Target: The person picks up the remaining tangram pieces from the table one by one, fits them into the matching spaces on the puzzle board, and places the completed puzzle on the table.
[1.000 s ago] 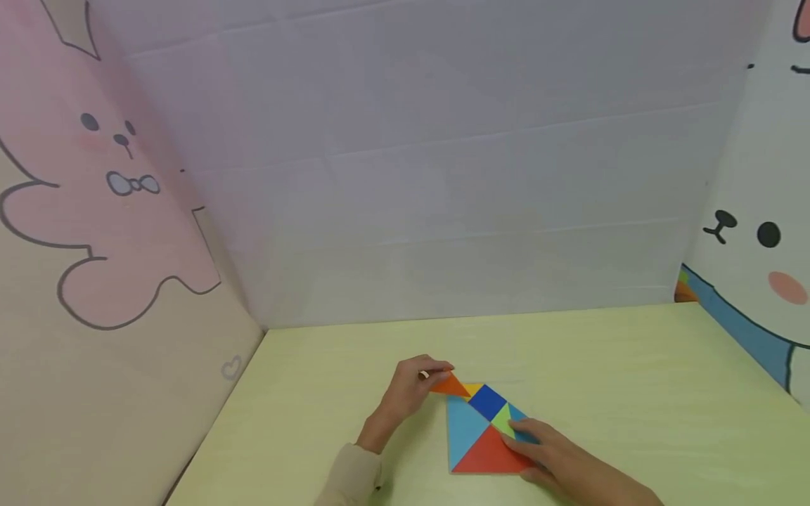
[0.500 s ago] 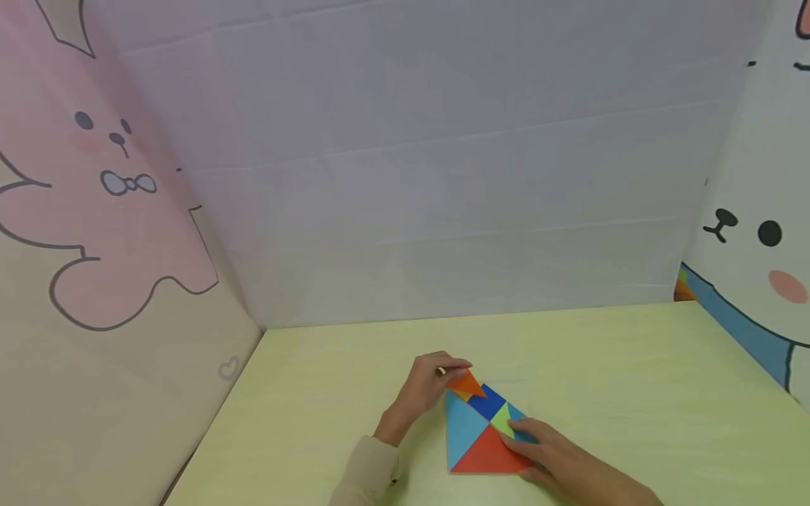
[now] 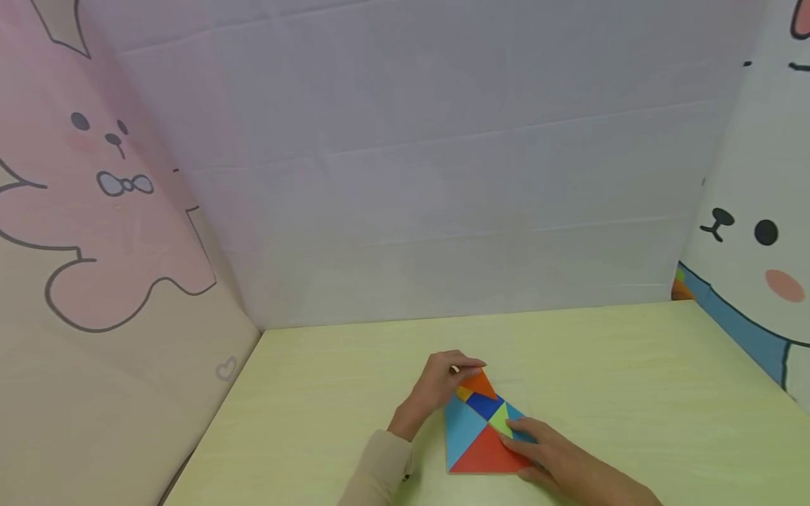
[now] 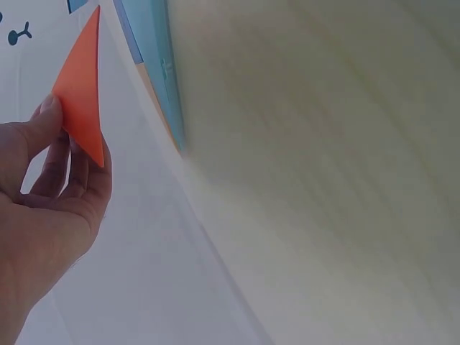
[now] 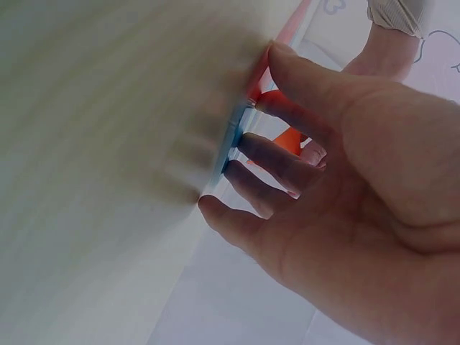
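Observation:
Between the thumb and fingers of my left hand (image 3: 439, 381) is an orange triangular tangram piece (image 3: 481, 385), tilted up above the assembled pieces. The left wrist view shows the same triangle (image 4: 80, 93) pinched near one corner. Beneath it lie a yellow piece (image 3: 465, 393), partly covered, and a dark blue square (image 3: 484, 406). A large light blue triangle (image 3: 460, 429) and a large red triangle (image 3: 484, 458) meet nearby. My right hand (image 3: 547, 450) rests fingertips on the right side, by the green piece (image 3: 500, 420), partly hiding a smaller blue piece (image 3: 514, 413).
The pale yellow table (image 3: 316, 407) extends around the tangram on every side. A whitish cloth wall (image 3: 443, 197) stands behind it. Side panels with a pink rabbit (image 3: 139, 239) and a white animal (image 3: 747, 281) flank the table.
My left hand has carried the orange triangle to the right, from the left of the yellow piece to over the yellow piece and blue square. My right hand has stayed in place.

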### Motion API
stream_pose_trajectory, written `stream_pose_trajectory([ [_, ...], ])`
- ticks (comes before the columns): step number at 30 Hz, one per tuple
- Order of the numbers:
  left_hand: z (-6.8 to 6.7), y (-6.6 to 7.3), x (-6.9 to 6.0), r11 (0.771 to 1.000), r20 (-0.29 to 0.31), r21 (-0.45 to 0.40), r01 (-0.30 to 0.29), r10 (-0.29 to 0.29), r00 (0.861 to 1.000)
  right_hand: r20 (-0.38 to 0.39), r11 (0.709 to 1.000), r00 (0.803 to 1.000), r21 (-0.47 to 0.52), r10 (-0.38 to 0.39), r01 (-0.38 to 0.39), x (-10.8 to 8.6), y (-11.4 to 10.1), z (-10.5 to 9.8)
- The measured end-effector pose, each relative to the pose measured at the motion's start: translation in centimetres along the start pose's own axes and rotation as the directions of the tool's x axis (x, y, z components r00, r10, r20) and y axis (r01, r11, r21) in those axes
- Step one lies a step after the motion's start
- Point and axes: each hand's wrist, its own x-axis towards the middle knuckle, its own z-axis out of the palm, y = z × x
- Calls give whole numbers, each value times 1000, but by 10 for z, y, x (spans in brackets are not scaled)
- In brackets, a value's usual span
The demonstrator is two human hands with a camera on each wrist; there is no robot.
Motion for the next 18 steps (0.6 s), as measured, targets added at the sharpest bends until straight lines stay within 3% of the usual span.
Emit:
stream_pose_trajectory([
  [11, 13, 3, 10, 999, 41, -27, -44, 45, 998, 5, 1000, 1000, -9, -4, 4, 0, 0, -1],
  [18, 18, 9, 16, 1000, 77, -7, -25, 26, 997, -6, 1000, 1000, -11, -21, 21, -1, 1, 0],
])
